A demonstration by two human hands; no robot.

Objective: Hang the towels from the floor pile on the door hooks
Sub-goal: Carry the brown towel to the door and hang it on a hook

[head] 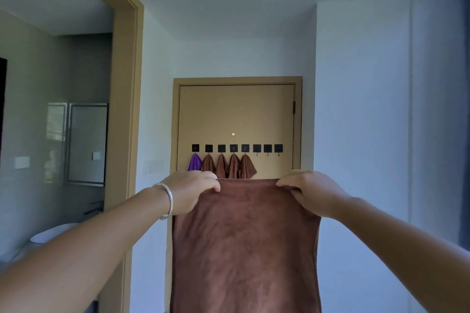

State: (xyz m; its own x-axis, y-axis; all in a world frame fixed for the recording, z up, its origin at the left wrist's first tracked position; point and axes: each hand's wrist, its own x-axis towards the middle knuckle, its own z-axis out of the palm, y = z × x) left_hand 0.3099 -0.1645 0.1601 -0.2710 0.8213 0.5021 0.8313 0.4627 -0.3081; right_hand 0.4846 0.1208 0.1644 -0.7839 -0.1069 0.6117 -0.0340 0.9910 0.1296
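- The step in hand looks like carrying one towel to the door: the person holds a brown towel [245, 244] spread out at arm's length, facing the door [236, 114] but standing well apart from it.
- The left hand [189, 192] pinches the towel's top left corner and the right hand [309, 192] pinches the top right corner; both are clenched on the cloth, thumbs behind, fingers folded over the top edge.
- The towel hangs flat below the two grips, its top edge taut between them and the rest dropping out of view at the bottom.
- On the door a row of black hooks [236, 148] already bears a purple towel [195, 162] and four hung brown towels [227, 165]; the three empty hooks [267, 148] sit at the right end.
- The next move likely calls for stepping closer, gathering a corner or loop of the held towel in one hand, and slipping it over the nearest free hook.
- The floor pile is not in view.
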